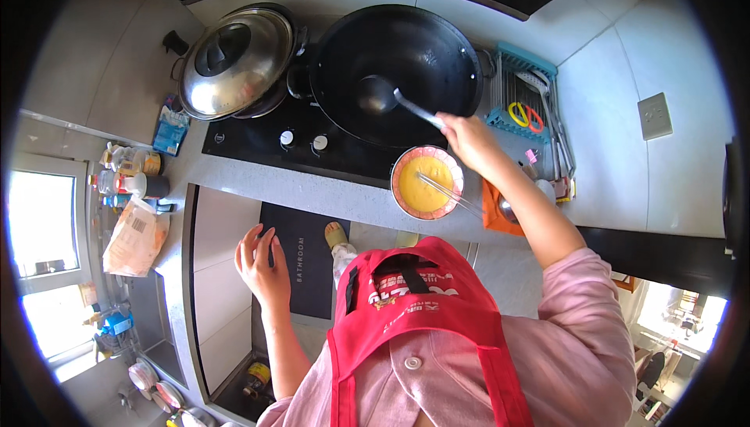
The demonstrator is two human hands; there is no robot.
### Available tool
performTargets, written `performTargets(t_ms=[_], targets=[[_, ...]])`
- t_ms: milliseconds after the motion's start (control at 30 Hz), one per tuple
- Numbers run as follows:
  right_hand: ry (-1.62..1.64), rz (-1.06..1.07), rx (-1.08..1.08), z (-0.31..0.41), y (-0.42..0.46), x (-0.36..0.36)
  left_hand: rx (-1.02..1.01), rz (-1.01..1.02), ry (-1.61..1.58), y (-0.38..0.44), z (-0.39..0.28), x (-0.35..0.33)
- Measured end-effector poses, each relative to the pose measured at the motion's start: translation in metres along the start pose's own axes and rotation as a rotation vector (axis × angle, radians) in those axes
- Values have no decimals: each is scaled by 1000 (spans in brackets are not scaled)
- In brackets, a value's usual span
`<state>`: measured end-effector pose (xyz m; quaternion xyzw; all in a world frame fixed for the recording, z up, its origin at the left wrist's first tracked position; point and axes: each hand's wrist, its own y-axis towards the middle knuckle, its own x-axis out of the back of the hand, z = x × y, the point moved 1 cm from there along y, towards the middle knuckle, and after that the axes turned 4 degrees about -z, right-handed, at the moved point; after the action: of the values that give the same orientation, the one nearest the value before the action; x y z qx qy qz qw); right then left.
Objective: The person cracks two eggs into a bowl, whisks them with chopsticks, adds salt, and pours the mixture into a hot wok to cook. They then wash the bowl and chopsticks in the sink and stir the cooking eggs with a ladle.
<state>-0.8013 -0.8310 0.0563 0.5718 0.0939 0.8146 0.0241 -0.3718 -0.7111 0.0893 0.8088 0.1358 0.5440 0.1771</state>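
My right hand (pixel 471 141) grips the handle of a ladle (pixel 376 99). The ladle's round bowl rests low inside a large black wok (pixel 433 66) on the hob. Just below my right hand stands a pink-patterned bowl (pixel 396 184), at the hob's front edge. It holds a yellow liquid (pixel 423 197) that looks like beaten egg, with a slim metal utensil (pixel 440 187) leaning in it. My left hand (pixel 262 266) is raised in front of the counter, holding nothing, with its fingers apart.
A steel-lidded pot (pixel 263 46) stands left of the wok. To the right are a blue rack (pixel 524 55) with scissors (pixel 526 117) and an orange cloth (pixel 495 210). Jars (pixel 149 162) and a paper-like bag (pixel 137 239) line the left counter. A dark mat (pixel 281 280) covers the floor.
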Motion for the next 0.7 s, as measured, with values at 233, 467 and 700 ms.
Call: performTargets(t_ms=[233, 467, 700], targets=[[37, -20, 85, -14, 6, -7, 6, 27, -22, -18, -19, -6], [-27, 21, 88, 2, 9, -3, 7, 42, -10, -42, -24, -12], [-435, -39, -42, 19, -18, 10, -23, 59, 12, -53, -25, -13]])
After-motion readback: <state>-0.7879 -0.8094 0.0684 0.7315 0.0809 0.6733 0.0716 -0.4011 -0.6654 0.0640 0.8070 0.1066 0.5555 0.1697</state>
